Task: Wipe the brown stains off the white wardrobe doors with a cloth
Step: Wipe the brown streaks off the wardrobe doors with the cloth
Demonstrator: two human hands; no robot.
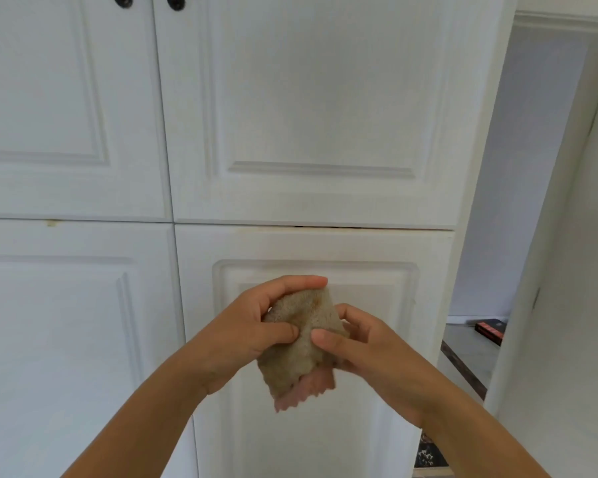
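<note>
White wardrobe doors [308, 98] fill our view, faint brown stains [273, 232] on the lower right door's top edge, straight above the cloth [301, 339] we pinch with left hand [242, 332] and right hand [363, 343], left uppermost.

A home: white panelled wardrobe doors [311, 108] with dark round knobs [175, 1], and a white-framed doorway [518, 167] just right of them.

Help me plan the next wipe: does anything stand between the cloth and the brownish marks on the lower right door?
Nothing visible does. The left hand and right hand hold the cloth in front of the lower right door; the brownish marks along its top edge lie bare above it.
</note>
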